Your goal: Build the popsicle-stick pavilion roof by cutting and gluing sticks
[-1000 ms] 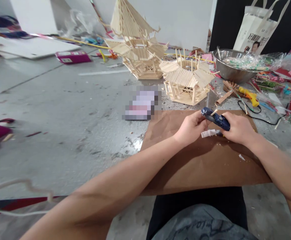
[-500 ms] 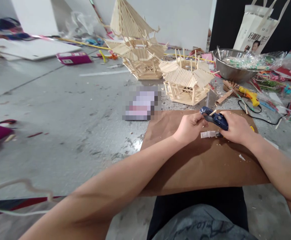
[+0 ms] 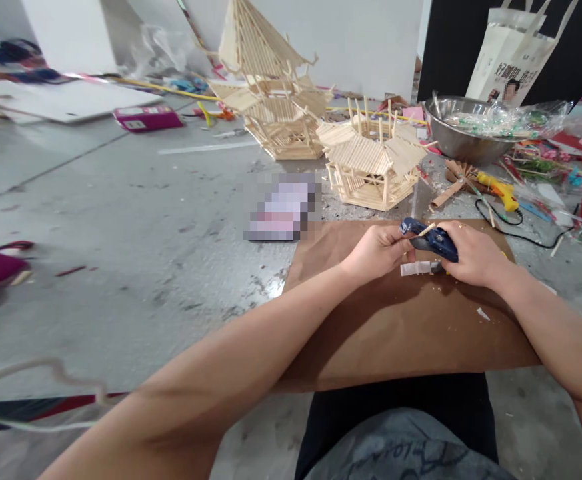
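Nearest lies the brown cardboard sheet on the floor. Over its far edge the right hand has its fingers closed around a blue glue gun, while the left hand pinches a small wooden stick at the nozzle. Just beyond stands a stick-built pavilion

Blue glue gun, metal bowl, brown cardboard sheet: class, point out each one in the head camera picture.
Blue glue gun (image 3: 433, 239), head view, on its body between the hands.
Metal bowl (image 3: 463, 148), head view, on its outer wall.
Brown cardboard sheet (image 3: 405, 333), head view, on a bare part.
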Demonstrator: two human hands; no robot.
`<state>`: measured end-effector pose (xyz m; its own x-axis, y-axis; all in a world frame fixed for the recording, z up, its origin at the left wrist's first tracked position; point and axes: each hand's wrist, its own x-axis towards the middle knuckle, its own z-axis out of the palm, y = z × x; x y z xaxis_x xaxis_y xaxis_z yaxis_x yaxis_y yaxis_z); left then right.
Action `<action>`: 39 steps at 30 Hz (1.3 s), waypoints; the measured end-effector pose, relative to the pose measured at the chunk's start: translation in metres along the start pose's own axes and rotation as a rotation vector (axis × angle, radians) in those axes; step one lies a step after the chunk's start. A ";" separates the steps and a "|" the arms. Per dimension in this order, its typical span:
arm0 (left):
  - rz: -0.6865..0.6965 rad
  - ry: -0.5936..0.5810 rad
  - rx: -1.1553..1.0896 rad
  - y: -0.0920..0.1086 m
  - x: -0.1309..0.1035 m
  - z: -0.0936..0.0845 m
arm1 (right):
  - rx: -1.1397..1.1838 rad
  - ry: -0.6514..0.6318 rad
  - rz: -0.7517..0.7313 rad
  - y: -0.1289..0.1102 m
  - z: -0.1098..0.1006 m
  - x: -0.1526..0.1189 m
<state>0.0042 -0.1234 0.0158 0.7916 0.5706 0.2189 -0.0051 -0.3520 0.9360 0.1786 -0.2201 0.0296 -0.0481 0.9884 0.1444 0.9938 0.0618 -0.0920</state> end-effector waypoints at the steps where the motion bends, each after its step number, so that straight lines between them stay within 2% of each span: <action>1: 0.021 0.002 0.018 0.000 0.000 0.000 | -0.001 0.001 0.003 0.000 0.000 0.000; 5: 0.075 0.026 0.097 0.002 -0.002 0.001 | -0.012 0.013 0.008 -0.001 0.001 0.000; 15: 0.089 0.032 0.176 0.005 -0.003 0.000 | -0.056 0.040 0.038 -0.002 0.002 -0.001; 20: 0.085 0.046 0.189 0.002 -0.002 0.000 | -0.080 0.002 0.096 -0.006 -0.002 0.000; 24: 0.075 0.110 0.194 -0.002 0.000 0.005 | -0.100 -0.029 0.146 -0.009 -0.002 0.002; 29: 0.076 0.220 0.146 -0.002 0.000 0.008 | -0.074 0.022 0.149 -0.009 0.001 0.004; 34: 0.084 0.194 0.173 0.002 -0.002 0.005 | -0.041 0.051 0.094 -0.006 0.002 0.003; 39: 0.023 0.127 -0.020 0.003 -0.002 0.004 | -0.025 0.031 0.082 -0.005 0.001 0.001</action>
<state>0.0052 -0.1281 0.0174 0.7073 0.6524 0.2723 -0.0355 -0.3520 0.9353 0.1731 -0.2190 0.0297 0.0363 0.9852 0.1673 0.9965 -0.0231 -0.0800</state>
